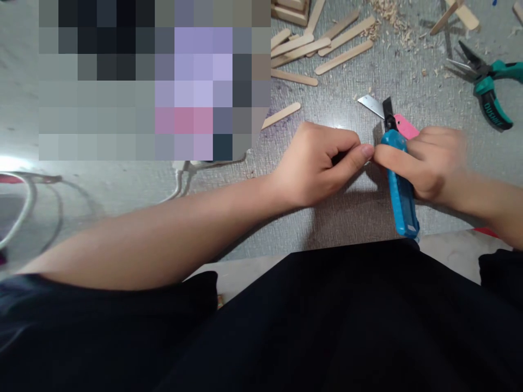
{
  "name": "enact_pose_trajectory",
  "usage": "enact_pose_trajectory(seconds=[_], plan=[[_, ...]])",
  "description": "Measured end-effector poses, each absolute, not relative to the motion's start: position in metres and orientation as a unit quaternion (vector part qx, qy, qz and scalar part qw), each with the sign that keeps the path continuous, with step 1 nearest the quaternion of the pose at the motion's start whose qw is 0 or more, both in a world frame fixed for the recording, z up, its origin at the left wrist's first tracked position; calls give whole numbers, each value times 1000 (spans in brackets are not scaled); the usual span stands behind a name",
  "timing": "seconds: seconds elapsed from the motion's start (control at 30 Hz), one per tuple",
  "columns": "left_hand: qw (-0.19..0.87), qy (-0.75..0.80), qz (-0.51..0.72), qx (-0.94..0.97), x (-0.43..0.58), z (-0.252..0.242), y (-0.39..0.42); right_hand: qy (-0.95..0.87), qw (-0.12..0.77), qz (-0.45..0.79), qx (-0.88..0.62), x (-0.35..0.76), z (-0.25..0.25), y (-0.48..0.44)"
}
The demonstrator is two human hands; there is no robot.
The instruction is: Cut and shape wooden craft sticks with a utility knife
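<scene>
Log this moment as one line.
right hand: holding blue knife, blade exposed | left hand: curled beside right hand, contents unclear | nearby: wooden sticks, pliers

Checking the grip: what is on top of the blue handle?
Part of the right hand crosses the upper half of the blue handle, hiding the strip beneath; the lower half shows.

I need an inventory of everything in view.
table: one, grey, beneath
wooden sticks: at least ten, pale, upper right
wooden structure: one, brown, top edge
shavings: uncountable, pale, top
pliers: one, teal and black, right
cable: count unclear, white, left
knife: one, blue, centre right
pink piece: one, pink, beside knife
red pieces: two, red, both sides
pixelated patch: one, multicoloured, upper left
clothing: count unclear, black, bottom
left hand: one, bare, centre
right hand: one, bare, holding knife
</scene>
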State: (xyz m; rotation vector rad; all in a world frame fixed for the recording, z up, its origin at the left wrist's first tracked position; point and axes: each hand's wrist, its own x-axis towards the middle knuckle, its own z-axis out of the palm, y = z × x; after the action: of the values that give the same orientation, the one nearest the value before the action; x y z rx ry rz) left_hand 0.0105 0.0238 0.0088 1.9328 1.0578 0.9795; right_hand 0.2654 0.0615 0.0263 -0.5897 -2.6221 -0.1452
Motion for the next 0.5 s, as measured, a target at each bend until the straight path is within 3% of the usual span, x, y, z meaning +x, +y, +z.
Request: enact_pose_trajectory(seconds=[0.17, 0.33, 0.5], plan=[[345, 399, 379, 760, 10, 9, 24, -925, 245, 84, -278, 266, 27, 60], [376, 426, 388, 726, 8, 10, 22, -893, 311, 106, -307, 273, 22, 66], [339, 455, 385, 729, 7, 10, 19, -885, 327, 157, -293, 283, 24, 67]])
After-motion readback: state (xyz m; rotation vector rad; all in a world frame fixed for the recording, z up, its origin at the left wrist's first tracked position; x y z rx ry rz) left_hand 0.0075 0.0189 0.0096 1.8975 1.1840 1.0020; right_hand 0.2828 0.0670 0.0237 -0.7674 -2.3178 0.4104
